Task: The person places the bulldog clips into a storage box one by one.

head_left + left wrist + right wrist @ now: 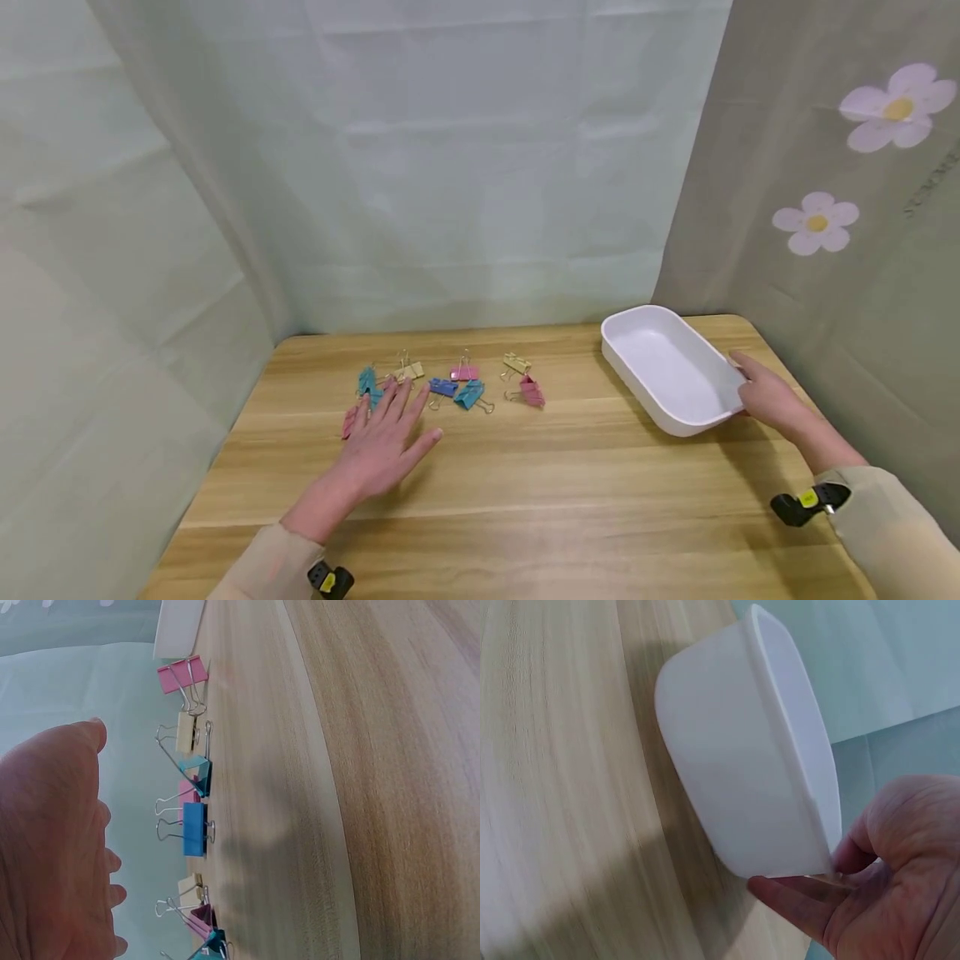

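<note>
My right hand [772, 398] grips the near right edge of a white plastic tray [637, 379]; in the right wrist view the thumb lies at the rim and a finger under the wall. My left hand [384, 446] hovers palm down with fingers spread, over the left part of a scatter of binder clips. Around its fingertips are a teal binder clip [367, 380], a yellow binder clip [410, 372] and a pink binder clip [348, 422], partly hidden by the hand. Just right of it lie a blue binder clip [443, 387] and another teal binder clip [469, 394].
Farther right on the wooden table [525, 500] are a pink binder clip [532, 392] and a yellow binder clip [517, 362], with one more pink binder clip [464, 373] behind the blue one. Pale cloth curtains [487, 167] close off the back and sides.
</note>
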Tool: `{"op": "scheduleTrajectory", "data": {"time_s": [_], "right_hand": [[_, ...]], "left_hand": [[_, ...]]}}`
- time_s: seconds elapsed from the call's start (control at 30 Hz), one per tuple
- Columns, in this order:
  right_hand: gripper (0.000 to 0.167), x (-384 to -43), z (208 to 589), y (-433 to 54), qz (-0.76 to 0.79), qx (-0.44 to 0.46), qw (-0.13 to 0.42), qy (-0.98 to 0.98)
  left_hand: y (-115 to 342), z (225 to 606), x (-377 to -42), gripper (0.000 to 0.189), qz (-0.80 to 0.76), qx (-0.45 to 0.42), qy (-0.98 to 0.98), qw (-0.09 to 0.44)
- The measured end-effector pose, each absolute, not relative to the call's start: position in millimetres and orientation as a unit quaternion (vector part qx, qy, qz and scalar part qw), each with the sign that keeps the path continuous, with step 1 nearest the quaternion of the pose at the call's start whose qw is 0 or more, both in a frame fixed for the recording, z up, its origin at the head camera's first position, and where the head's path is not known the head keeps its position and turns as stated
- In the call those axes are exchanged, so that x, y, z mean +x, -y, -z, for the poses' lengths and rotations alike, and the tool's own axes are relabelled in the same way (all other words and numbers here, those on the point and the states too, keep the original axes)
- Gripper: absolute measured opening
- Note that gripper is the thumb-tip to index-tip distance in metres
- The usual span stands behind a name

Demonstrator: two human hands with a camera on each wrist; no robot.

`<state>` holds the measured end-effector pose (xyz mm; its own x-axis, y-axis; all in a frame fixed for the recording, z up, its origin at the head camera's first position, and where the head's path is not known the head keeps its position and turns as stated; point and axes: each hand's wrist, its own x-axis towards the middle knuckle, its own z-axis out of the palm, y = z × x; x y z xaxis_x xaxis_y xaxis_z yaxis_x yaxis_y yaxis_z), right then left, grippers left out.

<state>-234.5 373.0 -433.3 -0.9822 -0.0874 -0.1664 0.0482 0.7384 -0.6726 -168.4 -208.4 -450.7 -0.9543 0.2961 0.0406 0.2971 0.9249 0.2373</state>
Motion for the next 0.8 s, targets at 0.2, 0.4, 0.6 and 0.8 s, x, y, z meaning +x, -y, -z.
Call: {"op": "scheduleTrajectory", "data": {"time_s": [0.2, 0.4, 0.6, 0.8], "right_hand": [[0.074, -229.0, 436.3, -368.8, 0.385, 0.003, 0.08, -0.919], [0.094, -205.0, 435.7, -361.9, 0.428, 0.03, 0.094, -0.899], [0.09, -188.1, 443.5, -344.4, 0.53, 0.03, 0.103, -0.841], [0.077, -189.0, 449.9, -335.3, 0.567, 0.027, 0.09, -0.819]], "left_hand": [[207.0, 451.8, -168.2, 0.078, 0.117, -0.159, 0.98, 0.019], [206.8, 450.2, -167.0, 0.076, 0.118, -0.159, 0.98, 0.022], [208.3, 449.8, -166.3, 0.078, 0.114, -0.158, 0.981, 0.016], [206.0, 452.6, -166.6, 0.078, 0.113, -0.159, 0.981, 0.0]]}}
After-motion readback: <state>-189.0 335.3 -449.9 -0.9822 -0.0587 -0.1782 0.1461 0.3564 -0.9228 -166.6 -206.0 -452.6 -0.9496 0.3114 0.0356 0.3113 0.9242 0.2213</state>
